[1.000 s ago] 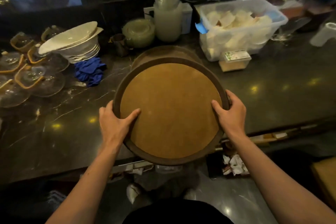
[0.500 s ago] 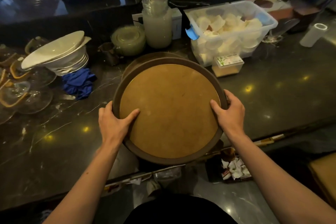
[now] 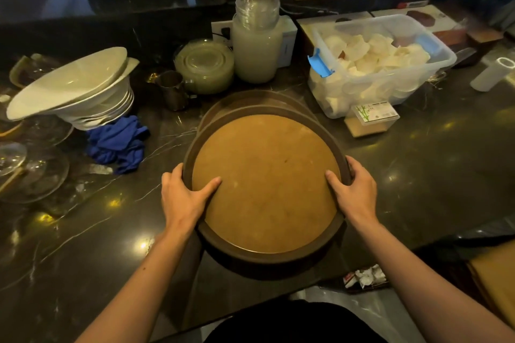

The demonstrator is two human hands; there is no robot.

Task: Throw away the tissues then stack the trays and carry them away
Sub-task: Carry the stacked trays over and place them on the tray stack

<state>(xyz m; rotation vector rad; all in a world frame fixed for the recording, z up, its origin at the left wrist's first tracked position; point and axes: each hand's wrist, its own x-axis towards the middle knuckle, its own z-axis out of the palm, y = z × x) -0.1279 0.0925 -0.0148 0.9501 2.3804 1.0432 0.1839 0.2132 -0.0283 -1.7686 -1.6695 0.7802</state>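
Observation:
A round brown tray (image 3: pixel 264 184) with a dark rim is held level over the dark marble counter (image 3: pixel 434 175). My left hand (image 3: pixel 184 198) grips its left rim, thumb on the tray's inside. My right hand (image 3: pixel 354 192) grips the right rim the same way. Beneath it lies a second round tray (image 3: pixel 237 103), with only its far rim showing; the upper tray sits offset toward me. Crumpled white tissues (image 3: pixel 367 277) lie in a bin below the counter's front edge at lower right.
A stack of white bowls (image 3: pixel 80 92) and a blue cloth (image 3: pixel 117 142) sit left, glass dishes (image 3: pixel 33 172) further left. Behind the trays stand a metal cup (image 3: pixel 172 89), clear lids (image 3: pixel 204 64) and a jar (image 3: pixel 257 47). A clear bin of white cups (image 3: pixel 381 64) and a small box (image 3: pixel 372 118) sit right.
The view has shifted forward over the counter. The held tray has come closer to the tray underneath, so less of the lower tray shows. Both hands keep the same grip.

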